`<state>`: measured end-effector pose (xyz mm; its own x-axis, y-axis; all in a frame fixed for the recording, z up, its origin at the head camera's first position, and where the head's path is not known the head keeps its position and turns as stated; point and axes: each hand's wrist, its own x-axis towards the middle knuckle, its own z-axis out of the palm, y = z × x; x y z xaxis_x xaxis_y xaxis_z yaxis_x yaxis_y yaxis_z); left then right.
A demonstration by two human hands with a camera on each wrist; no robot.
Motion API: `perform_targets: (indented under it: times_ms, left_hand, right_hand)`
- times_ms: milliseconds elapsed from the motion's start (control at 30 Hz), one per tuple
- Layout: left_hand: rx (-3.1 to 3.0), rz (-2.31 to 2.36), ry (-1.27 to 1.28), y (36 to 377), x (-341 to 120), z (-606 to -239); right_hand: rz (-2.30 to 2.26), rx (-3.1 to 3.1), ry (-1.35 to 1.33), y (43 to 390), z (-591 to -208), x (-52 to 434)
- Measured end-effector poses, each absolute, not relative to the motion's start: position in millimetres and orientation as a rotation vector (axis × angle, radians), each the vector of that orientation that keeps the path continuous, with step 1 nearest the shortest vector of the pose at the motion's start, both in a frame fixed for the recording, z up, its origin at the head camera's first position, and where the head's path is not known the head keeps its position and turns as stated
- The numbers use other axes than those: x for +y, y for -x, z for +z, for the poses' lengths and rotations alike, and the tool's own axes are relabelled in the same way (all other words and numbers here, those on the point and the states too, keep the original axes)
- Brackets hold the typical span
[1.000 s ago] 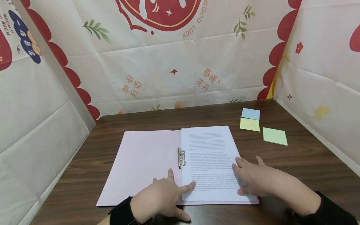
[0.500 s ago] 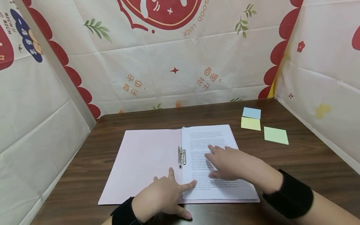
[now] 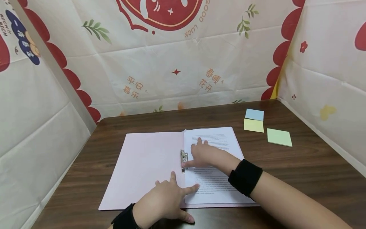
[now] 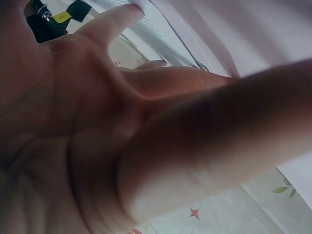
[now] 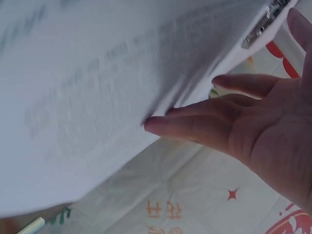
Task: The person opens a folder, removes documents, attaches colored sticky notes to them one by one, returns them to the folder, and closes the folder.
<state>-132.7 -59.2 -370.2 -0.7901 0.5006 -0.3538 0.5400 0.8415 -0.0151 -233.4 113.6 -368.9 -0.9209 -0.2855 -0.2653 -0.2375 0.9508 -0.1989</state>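
Note:
A pale pink folder (image 3: 148, 159) lies open on the table, with printed paper sheets (image 3: 217, 190) on its right half. Along its spine sits a metal clip (image 3: 183, 156), partly hidden by my right thumb. My right hand (image 3: 201, 156) is over the sheets, thumb reaching to the clip and the other fingers pointing away from me. In the right wrist view its fingertips (image 5: 151, 124) are right at the paper, fingers fairly straight. My left hand (image 3: 164, 198) spreads over the folder's near edge, one fingertip on the lower left of the sheets and the thumb on the table.
Behind the folder to the right lie blue (image 3: 254, 114), yellow (image 3: 253, 125) and green (image 3: 279, 137) sticky notes on the dark wooden table (image 3: 85, 178). Printed cloth walls (image 3: 160, 63) stand at the back and both sides.
My right hand has moved left from the sheets' right edge, across the page, to the clip at the spine. The left hand has stayed in place.

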Motion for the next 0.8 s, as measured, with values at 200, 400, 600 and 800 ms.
perform_targets:
  times_ms: [200,400,600,800]
  left_hand:
    - [2.696,-0.175,-0.788,132.0,-60.6,-370.2]
    - [2.716,-0.192,-0.811,131.1,-59.9,-371.3]
    - [2.709,-0.187,-0.796,132.9,-60.1,-371.0]
    - [2.708,-0.193,-0.806,131.6,-61.1,-372.1]
  right_hand:
    - [-0.291,2.798,0.314,236.2,-372.9,107.1]
    - [-0.27,2.795,0.357,238.3,-370.0,108.8]
    - [-0.231,2.755,0.427,241.9,-364.0,108.4]
    - [-0.216,2.697,0.465,244.0,-361.8,108.3]
